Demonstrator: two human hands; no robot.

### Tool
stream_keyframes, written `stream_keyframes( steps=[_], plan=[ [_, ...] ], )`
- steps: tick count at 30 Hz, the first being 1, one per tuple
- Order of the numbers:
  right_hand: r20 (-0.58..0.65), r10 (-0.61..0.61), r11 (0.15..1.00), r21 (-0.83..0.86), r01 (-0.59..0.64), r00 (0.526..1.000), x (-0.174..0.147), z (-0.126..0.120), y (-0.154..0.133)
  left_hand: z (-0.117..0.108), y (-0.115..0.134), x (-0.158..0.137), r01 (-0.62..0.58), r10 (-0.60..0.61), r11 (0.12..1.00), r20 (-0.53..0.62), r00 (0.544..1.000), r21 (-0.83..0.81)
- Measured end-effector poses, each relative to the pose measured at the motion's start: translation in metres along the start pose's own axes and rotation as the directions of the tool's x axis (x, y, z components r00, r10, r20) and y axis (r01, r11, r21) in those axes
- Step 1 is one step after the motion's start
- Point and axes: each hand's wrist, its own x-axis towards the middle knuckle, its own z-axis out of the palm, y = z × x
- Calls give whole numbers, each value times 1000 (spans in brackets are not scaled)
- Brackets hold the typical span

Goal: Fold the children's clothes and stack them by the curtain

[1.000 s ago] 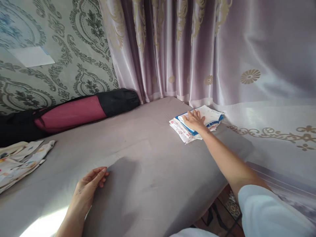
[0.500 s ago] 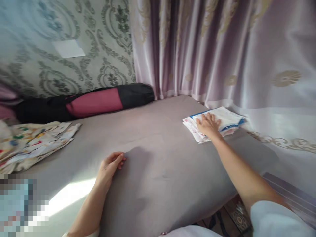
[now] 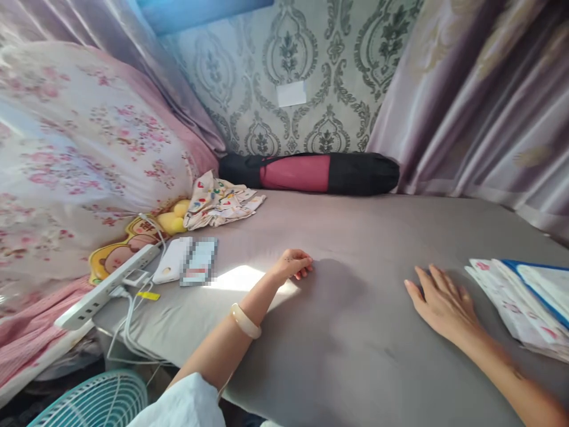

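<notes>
My left hand (image 3: 294,265) is over the middle of the grey-covered surface (image 3: 368,231). Its fingers are loosely curled in, with nothing showing in them, and a pale bangle (image 3: 245,321) circles that forearm. My right hand (image 3: 444,302) is farther right, palm down over the grey cover with fingers spread and nothing held. Just to its right lies a stack of folded white cloths with a pink print (image 3: 507,305). On that stack rests a white piece with a blue border (image 3: 549,287), cut off by the frame edge.
A black and pink roll bag (image 3: 296,173) lies along the wall. At left are a patterned cloth (image 3: 222,204), a white object (image 3: 173,261), a blurred phone-like item (image 3: 199,262), a power strip (image 3: 111,284) with cables and a yellow cushion (image 3: 118,258). A teal fan (image 3: 98,400) stands below.
My right hand has come off the blue-bordered stack and is now left of it. The view has swung left, bringing in the power strip, floral fabric and fan. My left hand stays curled.
</notes>
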Motion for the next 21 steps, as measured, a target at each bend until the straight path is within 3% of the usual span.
stream_keyframes(
  steps=[3,7,13,21],
  plan=[
    [24,-66,997,28,66,997,3,13,-22,-24,3,4,-22,23,1000,-73,997,8],
    [-17,-128,991,28,129,992,1,22,-42,-70,9,6,-35,31,999,-290,957,-9],
    [-54,-141,989,25,143,988,-3,26,-50,-145,12,3,-76,43,997,-604,796,-30],
    [-81,-143,988,54,148,986,-2,27,-49,-225,7,-4,-56,9,998,-834,551,-26]
  ],
)
